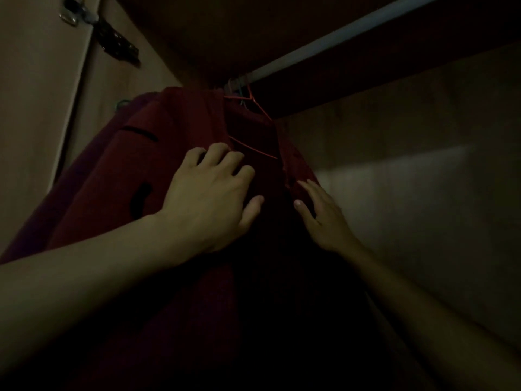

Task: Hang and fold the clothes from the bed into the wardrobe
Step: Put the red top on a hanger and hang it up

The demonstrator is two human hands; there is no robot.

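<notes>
A dark red garment (158, 153) hangs on a thin red wire hanger (251, 101) hooked over the pale wardrobe rail (338, 38). My left hand (208, 193) lies flat on the garment's front, fingers spread and slightly curled, just below the hanger's lower wire. My right hand (321, 213) touches the garment's right edge with its fingers apart. Neither hand grips the cloth. The lower part of the garment is lost in darkness.
Inside the dim wardrobe, a side panel (423, 193) stands to the right of the garment. On the left is the wardrobe door (36, 122) with a metal hinge (112, 35). More hanger hooks (235, 84) crowd the rail's left end.
</notes>
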